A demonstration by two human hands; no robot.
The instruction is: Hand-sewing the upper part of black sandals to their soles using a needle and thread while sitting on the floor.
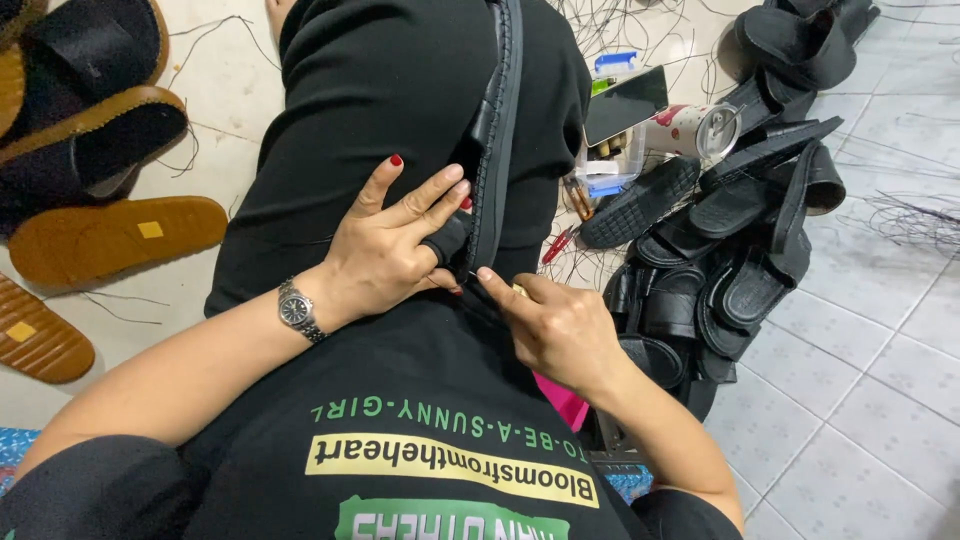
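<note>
Centrally: black sandal (497,130), held on edge along the lap, sole rim with stitched border facing the camera, resting against black trousers (380,100)
Left hand (390,245): fingers spread over the sandal's strap side, thumb and forefinger pressing the black strap (447,240) near the sole edge; red-painted nails; silver wristwatch (297,310) on the wrist
Right hand (555,325): fingers drawn together, forefinger and thumb pinching at the lower end of the sole rim, just beside the left thumb; what sits between the fingertips too small to tell
Right of lap: heap of black sandals (740,250) on the tiled floor (870,400), piled and overlapping
Beyond the heap: patterned tin can (695,128) lying on its side, dark phone (625,103) propped on a clear plastic box (610,165), red-handled tool (558,243) on the floor
Left side: tan soles (110,240) and black-topped soles with tan rims (95,130), lying flat
Scattered: loose black threads (910,215) across the floor
</note>
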